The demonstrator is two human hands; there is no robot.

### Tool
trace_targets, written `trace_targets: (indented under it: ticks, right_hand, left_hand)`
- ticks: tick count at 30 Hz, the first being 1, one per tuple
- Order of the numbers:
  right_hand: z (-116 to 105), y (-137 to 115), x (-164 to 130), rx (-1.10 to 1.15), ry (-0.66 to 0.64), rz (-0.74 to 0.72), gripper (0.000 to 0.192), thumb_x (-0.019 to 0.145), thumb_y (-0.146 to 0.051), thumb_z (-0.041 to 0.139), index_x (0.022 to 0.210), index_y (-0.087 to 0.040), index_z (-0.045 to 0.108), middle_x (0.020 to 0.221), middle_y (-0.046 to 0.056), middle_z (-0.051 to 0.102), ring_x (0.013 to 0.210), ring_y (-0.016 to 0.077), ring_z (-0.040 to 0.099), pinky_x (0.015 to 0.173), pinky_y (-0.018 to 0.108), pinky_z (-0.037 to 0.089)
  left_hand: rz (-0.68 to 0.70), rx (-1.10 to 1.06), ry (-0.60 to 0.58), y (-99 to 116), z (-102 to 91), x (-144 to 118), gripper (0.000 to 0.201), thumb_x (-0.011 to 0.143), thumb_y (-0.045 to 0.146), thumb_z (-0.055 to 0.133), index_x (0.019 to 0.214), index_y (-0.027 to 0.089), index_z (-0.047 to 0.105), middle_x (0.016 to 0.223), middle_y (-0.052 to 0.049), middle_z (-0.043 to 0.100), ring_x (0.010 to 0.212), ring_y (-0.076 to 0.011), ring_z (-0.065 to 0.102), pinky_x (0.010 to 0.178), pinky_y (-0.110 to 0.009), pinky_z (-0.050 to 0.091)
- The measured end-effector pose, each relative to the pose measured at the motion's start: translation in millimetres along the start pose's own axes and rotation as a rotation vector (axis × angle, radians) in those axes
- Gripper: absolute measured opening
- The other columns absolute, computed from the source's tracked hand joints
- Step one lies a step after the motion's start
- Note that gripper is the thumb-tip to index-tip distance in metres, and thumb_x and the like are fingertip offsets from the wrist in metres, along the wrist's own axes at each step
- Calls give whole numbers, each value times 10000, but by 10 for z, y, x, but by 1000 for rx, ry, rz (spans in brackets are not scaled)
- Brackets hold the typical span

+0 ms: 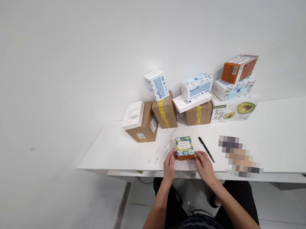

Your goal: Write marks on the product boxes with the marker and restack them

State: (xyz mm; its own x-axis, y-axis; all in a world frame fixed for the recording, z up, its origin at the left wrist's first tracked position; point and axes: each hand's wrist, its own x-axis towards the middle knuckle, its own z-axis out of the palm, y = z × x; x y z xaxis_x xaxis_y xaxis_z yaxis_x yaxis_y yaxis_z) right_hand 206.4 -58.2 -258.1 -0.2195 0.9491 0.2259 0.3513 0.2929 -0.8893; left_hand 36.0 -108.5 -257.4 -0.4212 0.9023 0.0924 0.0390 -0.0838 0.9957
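- The small carton (184, 148) lies flat on the table (279, 133), close to its near edge, right in front of the person.
- The left hand (169, 165) presses its fingertips against the carton's left end; the right hand (204, 166) does the same at the right end. So the carton sits pinched between both hands, fingers only lightly curled.
- It looks to me like thin printed card: light, fairly stiff at the edges, likely to dent if squeezed across its broad face. The glossy print could be a bit slick.
- The short ends, where the fingers already are, seem the safest hold.
- A black pen (206, 149) lies just beside the right hand, not touching the carton.
- Behind, against the wall, are brown boxes (167, 112) and tissue packs (197, 85), well apart from the hands.
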Motion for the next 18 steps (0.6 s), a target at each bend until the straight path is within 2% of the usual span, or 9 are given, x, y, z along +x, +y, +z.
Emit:
trace_targets:
  ticks: [4,8,15,18]
  right_hand:
    - [-4,14,-28,39,-18,68,419,892,-337,420,1264,-165,510,1119,140,619,866,220,637,726,376,551]
    - [-8,29,-58,96,-50,101,489,887,-350,445,1344,-175,449,1132,123,645,899,213,637,766,366,553]
    - [-72,-6,-78,96,-80,33,552,883,-328,459,1417,-210,391,1186,111,662,997,225,653,876,413,531]
    - [-112,-36,-94,130,-118,47,576,898,-312,440,1454,-208,334,1221,127,658,1114,257,625,793,391,557]
  left_hand:
    - [23,41,-10,10,2,4,497,932,519,398,1173,151,630,1135,-129,684,1034,-234,640,891,-379,506]
    - [47,118,-25,25,-1,8,477,940,506,385,1141,168,657,1111,-113,694,1010,-232,640,880,-369,495]
    - [112,144,-55,49,-45,24,454,921,502,444,1178,189,651,1265,-108,612,1210,-240,537,1045,-383,405]
    - [111,108,-51,59,-58,26,461,906,512,471,1206,203,634,1317,-103,577,1259,-241,499,1090,-398,365]
